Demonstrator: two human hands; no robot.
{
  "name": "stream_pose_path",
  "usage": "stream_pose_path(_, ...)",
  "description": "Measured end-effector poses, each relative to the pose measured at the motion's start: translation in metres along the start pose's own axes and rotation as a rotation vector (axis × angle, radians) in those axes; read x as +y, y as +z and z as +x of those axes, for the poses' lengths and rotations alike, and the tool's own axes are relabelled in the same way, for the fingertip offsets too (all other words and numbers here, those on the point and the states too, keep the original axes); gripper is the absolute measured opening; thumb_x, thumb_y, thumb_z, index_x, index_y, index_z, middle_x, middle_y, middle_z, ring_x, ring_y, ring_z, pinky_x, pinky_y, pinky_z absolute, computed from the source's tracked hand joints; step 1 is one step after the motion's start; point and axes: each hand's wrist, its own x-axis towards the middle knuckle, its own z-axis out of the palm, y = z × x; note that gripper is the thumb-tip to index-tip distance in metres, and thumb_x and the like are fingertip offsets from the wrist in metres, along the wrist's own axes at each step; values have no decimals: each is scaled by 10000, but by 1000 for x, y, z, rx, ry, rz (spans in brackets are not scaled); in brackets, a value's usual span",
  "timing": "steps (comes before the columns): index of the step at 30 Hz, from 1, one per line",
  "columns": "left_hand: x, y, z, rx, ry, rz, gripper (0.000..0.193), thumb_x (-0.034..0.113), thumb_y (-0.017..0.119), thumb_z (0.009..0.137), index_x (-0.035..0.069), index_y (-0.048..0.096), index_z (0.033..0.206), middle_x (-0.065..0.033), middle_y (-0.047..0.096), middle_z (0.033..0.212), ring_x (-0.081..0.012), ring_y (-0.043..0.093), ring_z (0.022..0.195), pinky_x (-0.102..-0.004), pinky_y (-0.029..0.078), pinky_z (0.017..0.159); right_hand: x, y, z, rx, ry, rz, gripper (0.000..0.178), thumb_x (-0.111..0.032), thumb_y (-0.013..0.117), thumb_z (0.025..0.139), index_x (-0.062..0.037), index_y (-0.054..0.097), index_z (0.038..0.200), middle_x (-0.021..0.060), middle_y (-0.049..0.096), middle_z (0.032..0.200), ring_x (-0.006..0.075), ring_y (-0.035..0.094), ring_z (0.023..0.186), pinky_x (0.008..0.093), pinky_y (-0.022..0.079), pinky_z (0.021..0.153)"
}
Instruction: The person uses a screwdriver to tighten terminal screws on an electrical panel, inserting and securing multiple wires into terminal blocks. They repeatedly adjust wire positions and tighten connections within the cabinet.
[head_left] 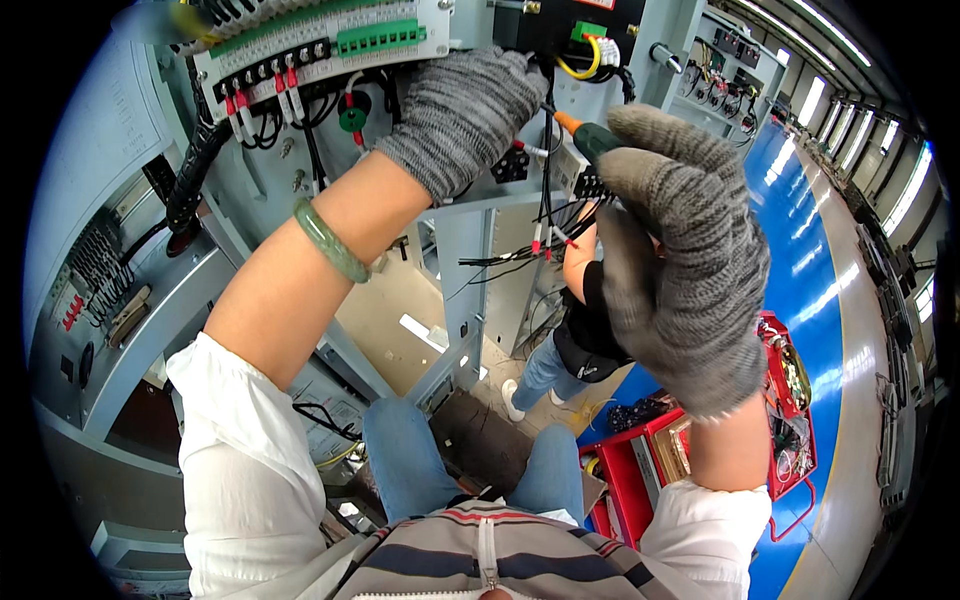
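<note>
my right hand (pixel 680 270) grips the light, stiff screwdriver (pixel 590 138) by its handle; left hand (pixel 462 115) pinches limp thin wires (pixel 545 120).

bright daylight, floor glare – fisheye-bent edges

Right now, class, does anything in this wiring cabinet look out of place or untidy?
Yes. A bunch of thin black wires with red ends hangs loose and unconnected below the grey-gloved left hand. Elsewhere the wires run neatly into the green and white terminal strip. The grey-gloved right hand holds a green-handled screwdriver.
</note>
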Motion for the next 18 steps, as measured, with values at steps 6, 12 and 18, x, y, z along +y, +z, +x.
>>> stream_pose_path(6,1,5,6,-20,16,-21,198,134,635,712,71,619,900,-108,614,859,-260,608,850,-371,505,707,16,3,-12,-39,-63,51,304,47,570,802,-19,515,1094,202,575,1113,283,581,1035,335,483,847)
stream_pose_path(12,-2,-5,5,86,65,-57,105,114,517,749,58,591,799,-127,593,704,-296,606,695,-411,481,594,15,12,-13,88,5,-50,349,-97,709,751,-15,543,1048,172,610,1037,250,609,943,325,491,825)
stream_pose_path(18,-1,-3,5,86,76,-42,113,134,513,760,59,585,803,-126,594,719,-293,606,701,-408,480,601,22,14,-18,115,-91,-14,330,-83,706,745,-32,539,1025,172,604,1046,267,608,940,340,486,825)
